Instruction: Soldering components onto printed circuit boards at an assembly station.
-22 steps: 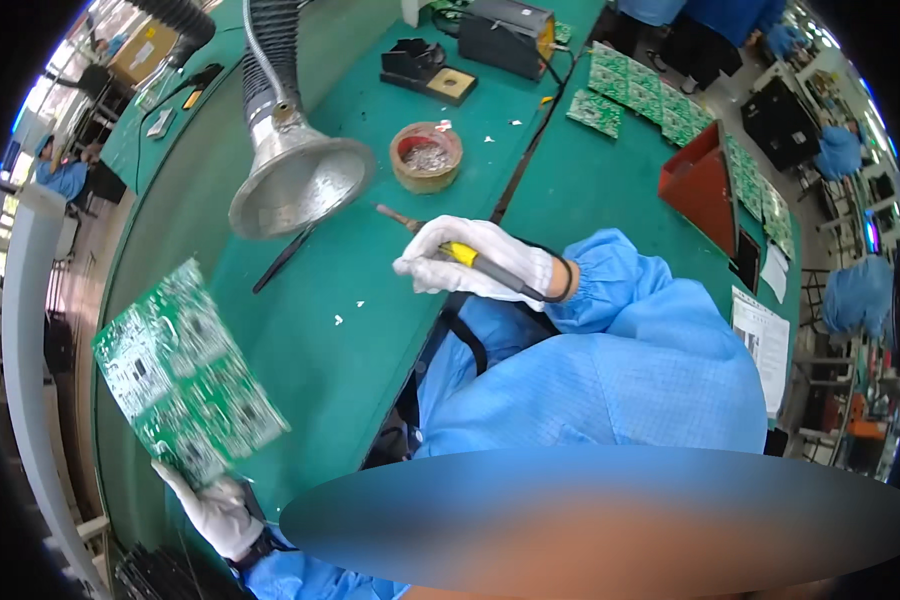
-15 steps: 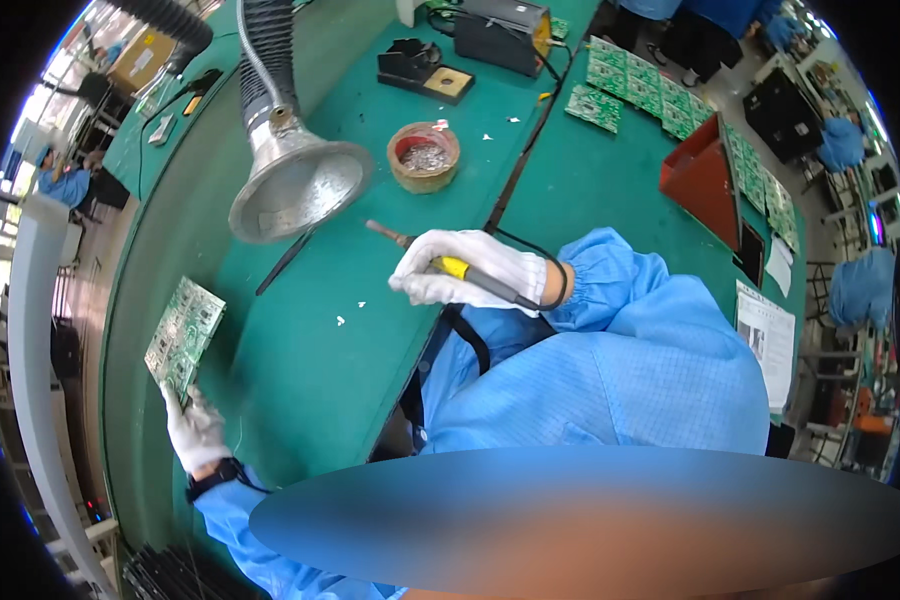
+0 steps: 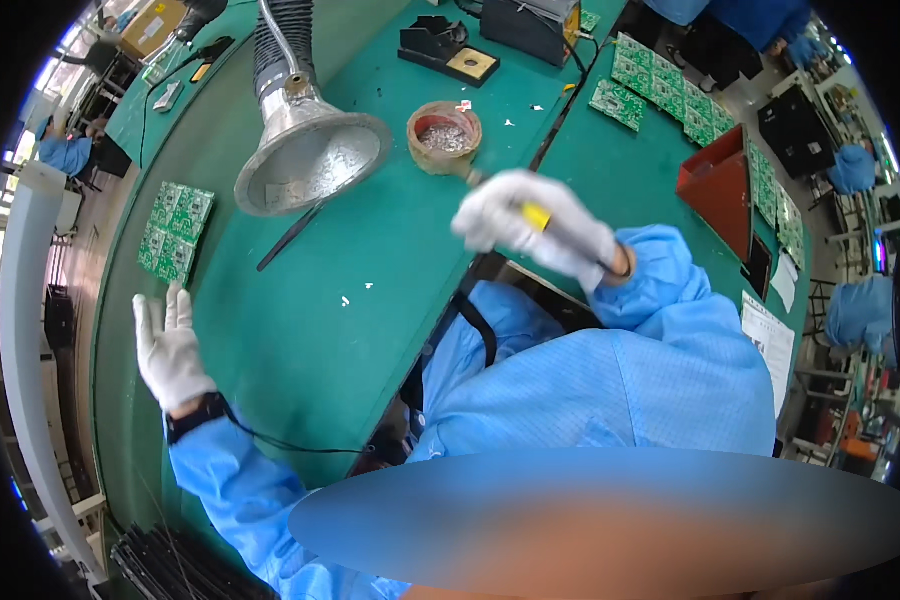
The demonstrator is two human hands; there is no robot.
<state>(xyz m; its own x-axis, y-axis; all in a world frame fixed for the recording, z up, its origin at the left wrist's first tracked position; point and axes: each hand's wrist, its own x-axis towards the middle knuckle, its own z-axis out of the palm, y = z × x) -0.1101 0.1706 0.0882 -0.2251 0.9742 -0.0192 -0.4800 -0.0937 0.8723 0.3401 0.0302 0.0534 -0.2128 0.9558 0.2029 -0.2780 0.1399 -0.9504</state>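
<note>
My gloved left hand (image 3: 173, 350) is open with its fingers stretched out, just below a green circuit board (image 3: 176, 232) lying at the left side of the bench. Its fingertips come close to the board's near edge; I cannot tell whether they touch it. My gloved right hand (image 3: 530, 222) is closed around a soldering iron (image 3: 536, 216) with a yellow band, somewhat smeared by motion. The iron's tip points up and left, toward a round tub (image 3: 426, 157) holding silvery bits, and its tip end is blurred.
A metal fume hood (image 3: 315, 165) on a ribbed hose hangs over the green bench, with a black stick-like tool (image 3: 288, 240) beneath it. Farther back stand an iron holder with sponge (image 3: 450, 52) and a dark box (image 3: 532, 28). Several circuit boards (image 3: 660, 82) and a red bin (image 3: 720, 190) are right.
The circuit board, held at its edge before, now lies flat farther up the bench, and my left hand has let go. My right hand has moved right and up with the soldering iron.
</note>
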